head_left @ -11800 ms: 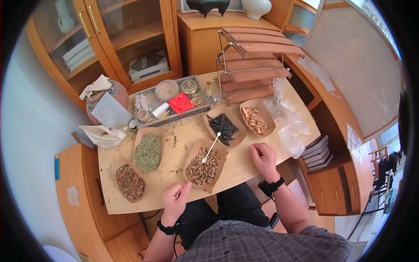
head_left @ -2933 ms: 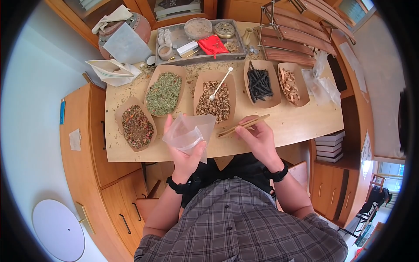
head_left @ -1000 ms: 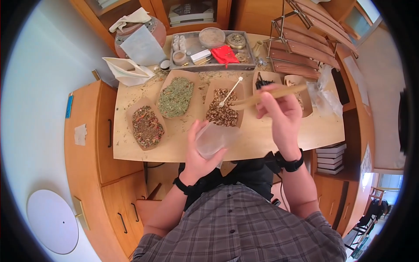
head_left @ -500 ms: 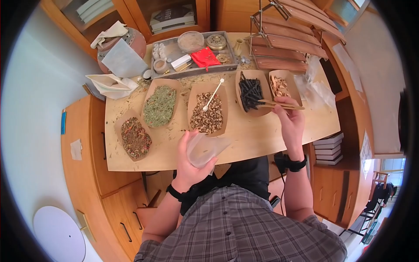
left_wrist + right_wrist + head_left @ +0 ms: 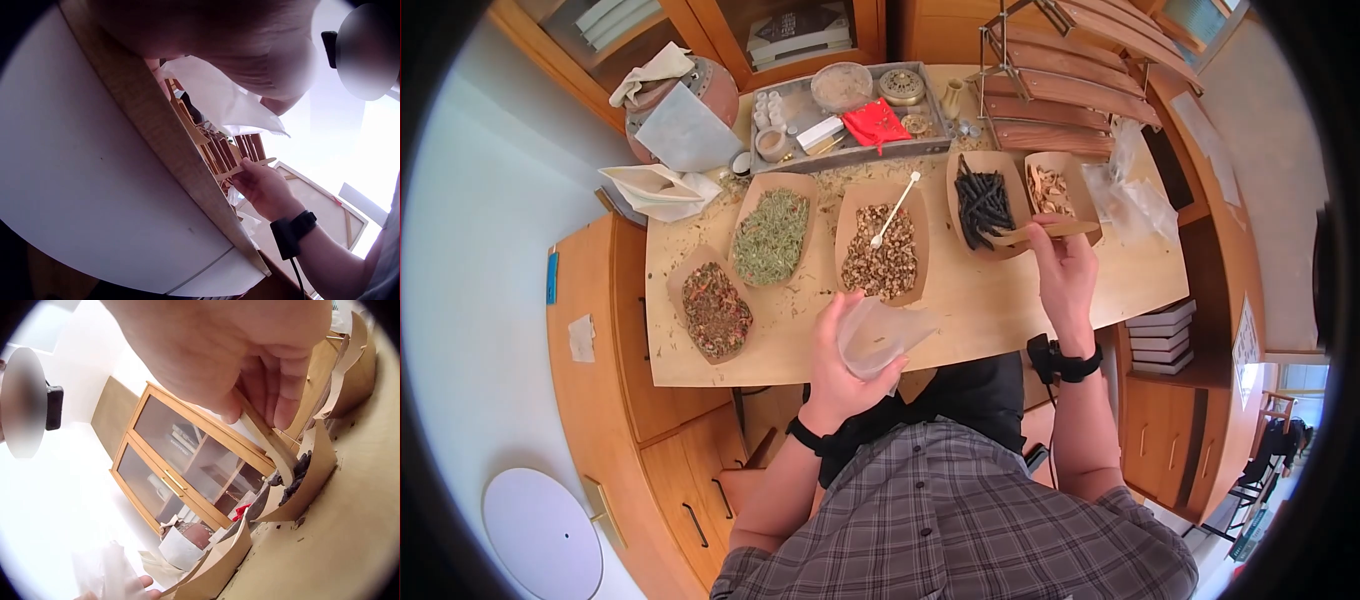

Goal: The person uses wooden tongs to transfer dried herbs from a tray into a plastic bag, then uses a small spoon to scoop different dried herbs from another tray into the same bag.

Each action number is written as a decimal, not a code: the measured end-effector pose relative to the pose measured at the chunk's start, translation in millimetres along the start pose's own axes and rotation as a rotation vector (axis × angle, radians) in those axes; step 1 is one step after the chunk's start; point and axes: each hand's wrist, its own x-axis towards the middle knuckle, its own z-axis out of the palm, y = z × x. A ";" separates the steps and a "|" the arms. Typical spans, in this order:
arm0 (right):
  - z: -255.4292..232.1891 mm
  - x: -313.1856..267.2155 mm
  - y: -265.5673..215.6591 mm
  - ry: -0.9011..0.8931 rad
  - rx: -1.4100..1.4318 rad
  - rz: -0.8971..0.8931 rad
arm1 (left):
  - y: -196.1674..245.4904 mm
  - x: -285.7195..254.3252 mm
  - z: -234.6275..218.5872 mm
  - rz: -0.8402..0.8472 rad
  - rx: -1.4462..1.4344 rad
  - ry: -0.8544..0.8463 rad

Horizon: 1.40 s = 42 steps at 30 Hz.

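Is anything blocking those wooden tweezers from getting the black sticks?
Nothing I can see. The right hand holds the wooden tweezers with their tips over the open tray, at the black sticks; I can't tell if they touch.

No legible text, dark book cover [image 5: 800, 28] lettering too small, sheet [image 5: 1247, 328] unreadable

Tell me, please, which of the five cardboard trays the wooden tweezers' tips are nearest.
The tray of black sticks, second from the right: the tweezers have their tips at this one alone.
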 end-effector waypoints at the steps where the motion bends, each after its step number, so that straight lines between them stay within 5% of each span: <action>1: -0.6 -0.7 -0.9 0.015 0.005 0.007 | 0.6 0.8 -0.5 0.010 0.027 -0.005; 8: -6.0 -14.9 -61.8 -0.069 0.416 0.052 | 1.6 2.5 -0.4 0.010 0.079 -0.015; 13: 3.2 -37.4 -97.6 -0.337 0.654 -0.008 | 3.8 4.2 -0.6 0.010 0.082 -0.017; 18: 16.4 -38.0 -93.0 -0.477 0.461 -0.163 | 2.4 3.8 2.7 -0.010 -0.025 -0.012; 20: 19.9 -35.8 -100.8 -0.537 0.259 -0.364 | 1.7 2.8 0.9 -0.053 -0.068 -0.013; 30: 32.0 -37.9 -105.2 -0.656 0.190 -0.434 | 6.3 7.3 2.1 -0.006 -0.085 0.026; 40: 18.3 -33.9 -103.7 -0.522 0.220 -0.386 | 0.7 3.3 -0.7 -0.033 -0.067 0.017; 42: 14.4 -29.0 -89.4 -0.279 0.415 -0.096 | -0.6 2.3 0.0 -0.024 -0.058 0.025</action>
